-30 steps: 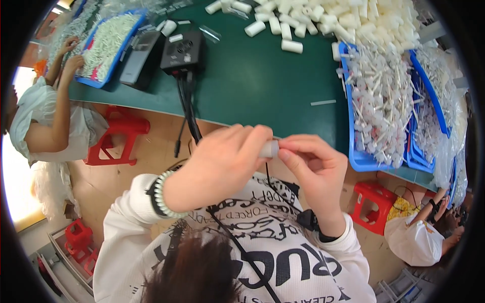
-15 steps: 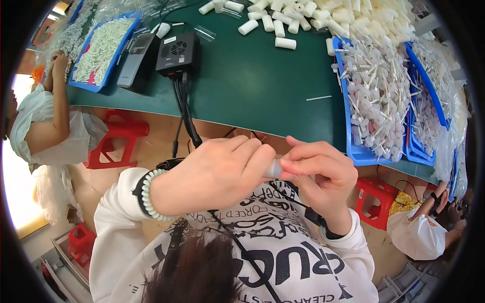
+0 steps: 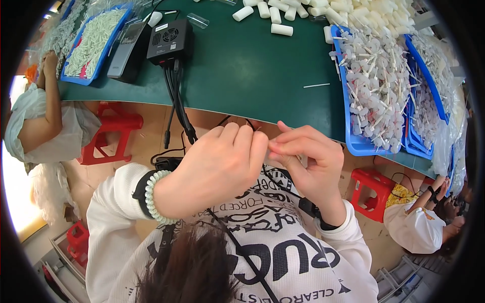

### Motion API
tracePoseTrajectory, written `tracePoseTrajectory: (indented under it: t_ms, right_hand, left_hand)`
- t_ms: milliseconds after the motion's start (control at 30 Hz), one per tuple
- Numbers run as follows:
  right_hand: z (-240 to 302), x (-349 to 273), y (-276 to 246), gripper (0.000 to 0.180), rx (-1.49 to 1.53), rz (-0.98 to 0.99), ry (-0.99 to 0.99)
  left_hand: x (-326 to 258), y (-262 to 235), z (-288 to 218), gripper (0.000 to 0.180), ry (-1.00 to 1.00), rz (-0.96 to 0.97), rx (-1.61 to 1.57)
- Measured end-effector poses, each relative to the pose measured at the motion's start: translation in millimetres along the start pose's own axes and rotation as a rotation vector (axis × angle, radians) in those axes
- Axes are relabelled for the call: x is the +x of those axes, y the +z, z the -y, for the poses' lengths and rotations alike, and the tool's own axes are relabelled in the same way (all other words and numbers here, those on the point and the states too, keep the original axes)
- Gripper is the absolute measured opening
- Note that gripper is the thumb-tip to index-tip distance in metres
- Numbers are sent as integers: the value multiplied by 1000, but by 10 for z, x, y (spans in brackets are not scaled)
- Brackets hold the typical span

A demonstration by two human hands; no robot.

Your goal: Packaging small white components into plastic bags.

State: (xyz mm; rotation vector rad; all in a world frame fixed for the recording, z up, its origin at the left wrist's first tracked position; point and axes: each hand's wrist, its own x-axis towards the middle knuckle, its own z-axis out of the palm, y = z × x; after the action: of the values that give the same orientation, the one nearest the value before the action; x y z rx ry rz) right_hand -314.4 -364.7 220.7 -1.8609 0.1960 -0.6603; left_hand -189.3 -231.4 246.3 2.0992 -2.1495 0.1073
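Over my lap, in front of the table edge, my left hand [image 3: 217, 161] is closed in a fist, its back turned up. Half a second ago a small whitish cylinder stuck out of this fist; now the fingers hide it. My right hand [image 3: 310, 159] meets the fist from the right, with thumb and forefinger pinched at its opening. Whatever lies between those fingertips is too small and covered to make out. The right hand's other fingers are loosely curled.
A green table [image 3: 242, 76] bears white foam cylinders [image 3: 282, 30], a thin white stick [image 3: 317, 85] and a black box with cables [image 3: 171, 43]. Blue trays of small plastic parts [image 3: 356, 146] stand right; another tray [image 3: 93, 48] stands left. Co-workers [image 3: 38, 121] sit nearby.
The whitish cylinder that showed between my hands is now hidden. The right fingertips have come closer to the left fist. Both hands appear slightly higher and further left in the picture.
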Motion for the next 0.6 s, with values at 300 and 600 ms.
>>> tracePoseTrajectory:
  t_ms: [300, 600]
  right_hand:
    - [187, 93, -172, 16, 279, -17, 166]
    - [151, 86, -164, 14, 218, 29, 45]
  left_hand:
    - [64, -236, 66, 36, 5, -134, -354]
    - [58, -222, -40, 29, -103, -69, -487]
